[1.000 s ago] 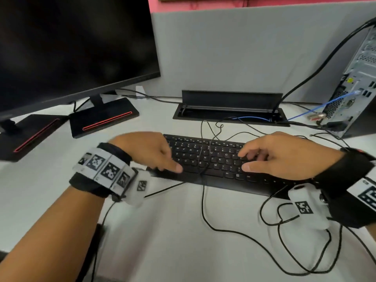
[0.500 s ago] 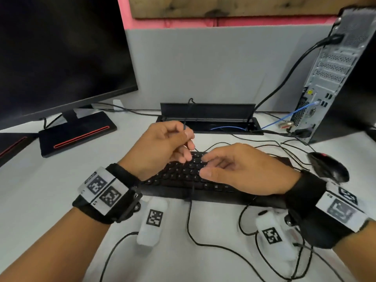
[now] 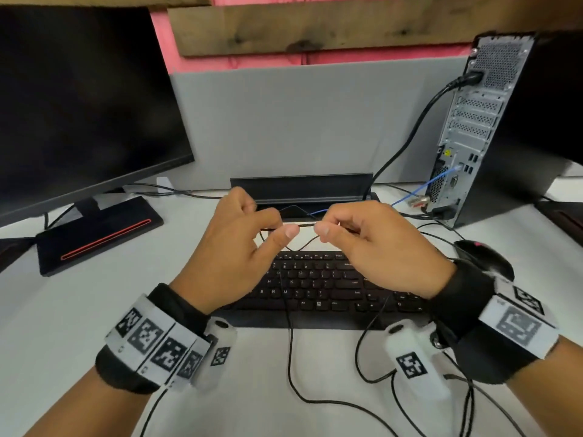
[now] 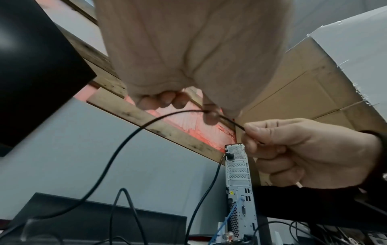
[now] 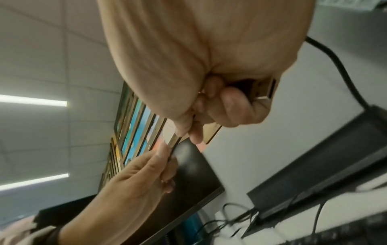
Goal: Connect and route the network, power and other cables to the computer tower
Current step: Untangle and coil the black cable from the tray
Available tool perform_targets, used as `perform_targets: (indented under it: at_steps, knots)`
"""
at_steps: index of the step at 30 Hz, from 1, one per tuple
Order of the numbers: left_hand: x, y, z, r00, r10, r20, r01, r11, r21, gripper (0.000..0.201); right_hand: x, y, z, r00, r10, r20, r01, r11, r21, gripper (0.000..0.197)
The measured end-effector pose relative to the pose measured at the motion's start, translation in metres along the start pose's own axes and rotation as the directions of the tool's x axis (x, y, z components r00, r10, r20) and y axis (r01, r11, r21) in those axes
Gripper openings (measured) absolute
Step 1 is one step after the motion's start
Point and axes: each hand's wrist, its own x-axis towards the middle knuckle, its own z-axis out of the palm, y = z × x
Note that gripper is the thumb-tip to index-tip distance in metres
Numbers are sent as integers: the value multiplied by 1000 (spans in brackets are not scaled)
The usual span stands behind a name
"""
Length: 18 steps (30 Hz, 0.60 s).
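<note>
Both hands hover above the black keyboard (image 3: pixel 331 285) and stretch a thin black cable (image 3: pixel 306 226) between them. My left hand (image 3: pixel 282 225) pinches it between thumb and forefinger, and my right hand (image 3: pixel 326 223) pinches it a few centimetres to the right. The left wrist view shows the cable (image 4: pixel 130 137) sagging from the left hand (image 4: pixel 211 114) toward the desk. The computer tower (image 3: pixel 479 127) stands at the right with its back panel facing me. A thick black power cable (image 3: pixel 410 130) and a blue network cable (image 3: pixel 419 189) are plugged into it.
A black monitor (image 3: pixel 79 105) on a red-striped base (image 3: pixel 101 234) fills the left. An open cable hatch (image 3: pixel 299 187) sits behind the keyboard against the grey partition. A black mouse (image 3: pixel 482 257) lies to the right. Loose thin cables (image 3: pixel 315 395) loop across the desk in front.
Both hands left the keyboard and rose. The left hand picked up the thin cable first; now the right hand pinches it too, and the cable is drawn taut between them.
</note>
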Motion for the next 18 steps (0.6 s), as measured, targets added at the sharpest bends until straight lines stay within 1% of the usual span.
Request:
perform_targets:
  at_steps: [1,3,4,6,9,11,13,15,18]
  knots:
    - [1,-4,1,1000,24,-8,-24,1000,14,31,1,3,-4,999,-22,-27,21,999,-34,28]
    - [5,-19,-2,999,31,-31,-30,999,20,32,4,15,-16,993,-53,-102,41,992,-123,31]
    - [8,-28,-5,999,27,-39,-26,999,19,35,6,24,-24,989,-43,-144,19,986,-164,32]
    - [13,-47,-10,999,16,-37,-15,999,34,42,9,44,-37,978,18,-207,-61,978,-201,34]
    - [12,-68,-13,1000,5,-20,-3,998,65,44,11,70,-50,963,102,-251,-165,956,-243,34]
    - [11,-77,-14,1000,-12,-19,13,999,51,46,11,83,-57,950,151,-273,-221,943,-249,34]
    - [10,-77,-13,1000,-14,-4,14,1000,8,48,10,95,-62,944,186,-272,-254,938,-238,36]
    - [10,-76,-13,1000,-26,6,26,999,-41,46,10,103,-63,940,194,-279,-265,932,-246,36]
    - [8,-83,-20,997,-76,-15,75,995,-61,45,7,115,-75,907,231,-352,-325,915,-238,33]
